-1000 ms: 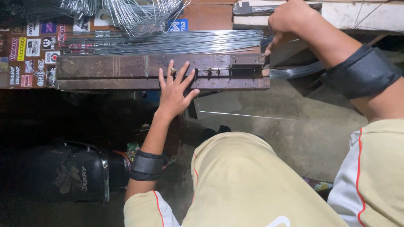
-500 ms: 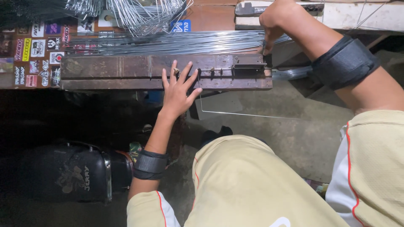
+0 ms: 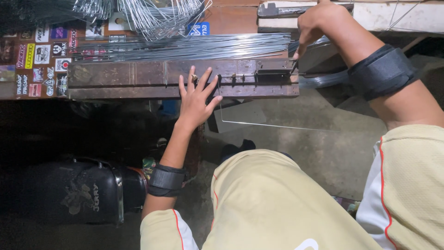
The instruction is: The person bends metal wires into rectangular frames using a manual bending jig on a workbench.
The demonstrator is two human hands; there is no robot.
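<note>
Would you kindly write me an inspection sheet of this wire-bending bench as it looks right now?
Surface: wooden bench, worn, with stickers at its left end.
Job's things: metal bending jig on the bench edge; a bent wire hangs below it over the floor.
Clutter: bundle of straight wires behind the jig; heap of bent wire pieces further back.
Grips: left hand flat, fingers spread, on the bench front; right hand at the jig's right end, what it pinches is unclear.
Cables: nothing seen.
Surroundings: concrete floor; black container lower left; black bands on both forearms.
</note>
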